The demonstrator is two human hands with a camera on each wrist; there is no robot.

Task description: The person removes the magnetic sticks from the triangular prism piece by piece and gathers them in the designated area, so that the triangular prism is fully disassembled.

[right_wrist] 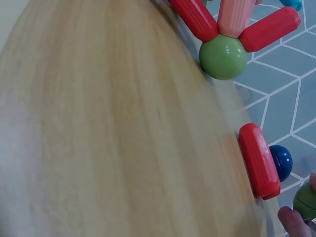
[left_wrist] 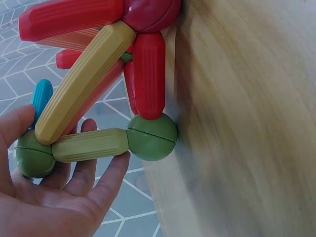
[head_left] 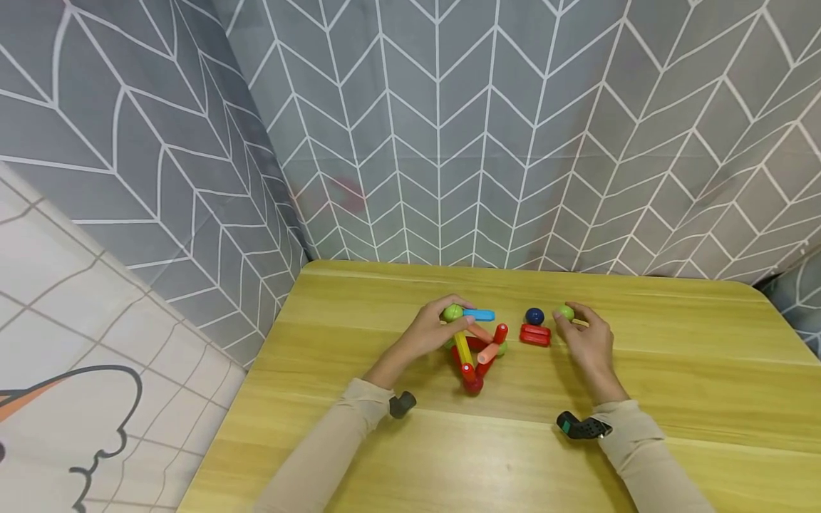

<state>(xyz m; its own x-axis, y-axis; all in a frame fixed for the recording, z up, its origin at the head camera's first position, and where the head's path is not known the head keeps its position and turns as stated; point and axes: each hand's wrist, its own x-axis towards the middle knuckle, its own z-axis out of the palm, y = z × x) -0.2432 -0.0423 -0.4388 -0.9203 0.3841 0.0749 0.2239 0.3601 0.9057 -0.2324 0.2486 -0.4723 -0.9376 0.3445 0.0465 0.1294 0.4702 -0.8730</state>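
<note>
A frame of magnetic building sticks and balls stands on the table, with a yellow stick (head_left: 463,349), red sticks and salmon-pink sticks. My left hand (head_left: 431,329) grips the frame at its upper green ball (left_wrist: 33,160), thumb on one side. Its fingers lie behind and under an olive-green stick (left_wrist: 91,144). From that ball a blue stick (head_left: 481,315) points right. My right hand (head_left: 591,343) pinches a loose green ball (head_left: 565,312) between thumb and fingers; only fingertips show in the right wrist view.
Between the frame and my right hand lie red sticks (head_left: 535,335) side by side, with a dark blue ball (head_left: 534,316) just behind them. The wooden table (head_left: 449,456) ends at a grey patterned curtain (head_left: 449,142). Each wrist wears a black camera strap (head_left: 585,427).
</note>
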